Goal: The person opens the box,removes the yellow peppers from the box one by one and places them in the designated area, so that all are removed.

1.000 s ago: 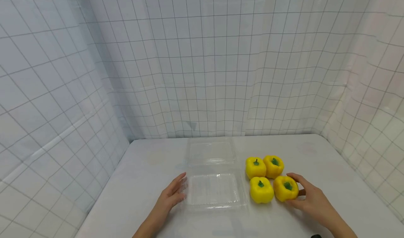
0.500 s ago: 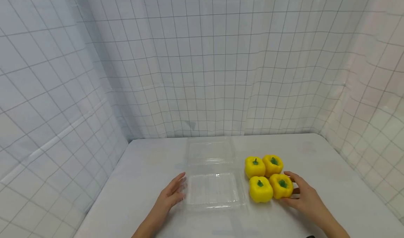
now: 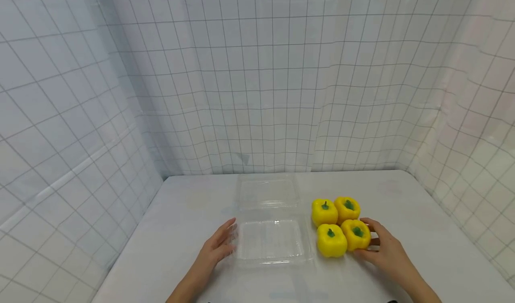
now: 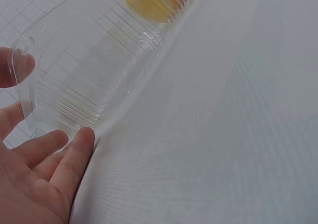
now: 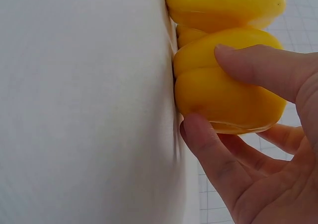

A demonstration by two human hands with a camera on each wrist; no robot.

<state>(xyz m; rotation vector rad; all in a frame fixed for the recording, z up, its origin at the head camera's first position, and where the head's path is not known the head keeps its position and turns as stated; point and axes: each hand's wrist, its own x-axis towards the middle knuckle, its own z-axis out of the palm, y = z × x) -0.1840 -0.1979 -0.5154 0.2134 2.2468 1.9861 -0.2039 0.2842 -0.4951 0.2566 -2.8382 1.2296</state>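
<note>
My left hand (image 3: 214, 247) stands at the left side of a clear plastic clamshell container (image 3: 275, 262), fingers spread and gently bent. In the left wrist view fingertips (image 4: 83, 137) touch or nearly touch the ribbed wall (image 4: 69, 105), and one finger shows through the rim. At the right, my right hand (image 3: 388, 251) grips a yellow bell pepper (image 3: 356, 234) with green stem, thumb on one side and fingers on the other. Against it sits a lighter yellow bell pepper (image 3: 331, 242). Two more, a bell pepper (image 3: 324, 214) and a deeper yellow one (image 3: 347, 211), stand behind.
The container's lid (image 3: 267, 193) lies folded back behind its base. All stands on a white table (image 3: 193, 204), ringed by white gridded curtains (image 3: 257, 93). A small dark object (image 3: 392, 301) shows at the bottom edge.
My right hand has shifted left with the bell pepper, bringing it against the neighbouring peppers. The left hand stays at the container's side, and the other peppers hold their places.
</note>
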